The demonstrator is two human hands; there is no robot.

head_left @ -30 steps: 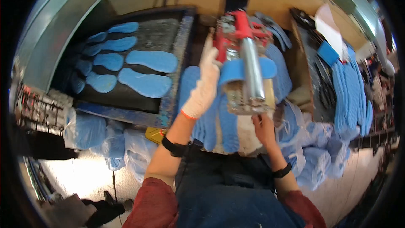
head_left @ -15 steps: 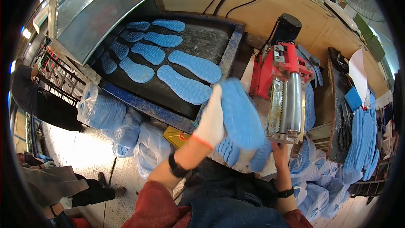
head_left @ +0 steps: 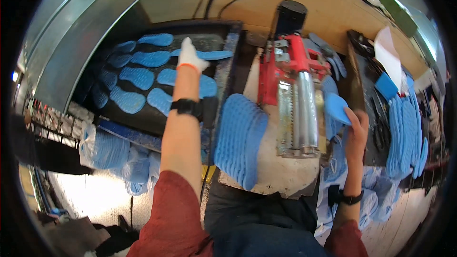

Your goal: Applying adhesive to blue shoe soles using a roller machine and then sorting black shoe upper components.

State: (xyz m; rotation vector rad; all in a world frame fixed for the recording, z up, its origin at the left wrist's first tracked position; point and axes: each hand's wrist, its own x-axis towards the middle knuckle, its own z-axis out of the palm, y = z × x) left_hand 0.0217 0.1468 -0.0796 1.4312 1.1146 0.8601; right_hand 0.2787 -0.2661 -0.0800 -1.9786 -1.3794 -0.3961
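Blue insole [head_left: 220, 54] in the tray's right part: showing as a narrow strip, touching the gloved left hand [head_left: 191, 57], with one end overlapping the rim in view. Left fingers: pointing away from the body, partly merging with the white of the glove (impossible to tell whether closing on the insole or merely pressing it). Second blue insole [head_left: 336, 107]: being gripped at its near end between thumb and fingers of the bare right hand [head_left: 356, 133], just right of the machine.

Blue-rimmed tray [head_left: 128, 135]: holding rows of laid insoles [head_left: 137, 77], with the left forearm [head_left: 184, 138] crossing above and partly hiding two of them. Metal hood [head_left: 95, 38]: overhanging the tray's left side, closing off that approach. Red machine [head_left: 297, 52] with its steel roller [head_left: 305, 109]: standing on the worn tabletop [head_left: 285, 176], occupying the space between the hands. Fanned insole stack [head_left: 240, 138]: lying between tray and machine, near the body.

Further right: white paper [head_left: 388, 50] leaning above a small blue box [head_left: 386, 85]; upright insole bundle [head_left: 402, 135] crowding the board's outer edge. Below, on both sides: plastic bags [head_left: 104, 147] bulging with blue contents.
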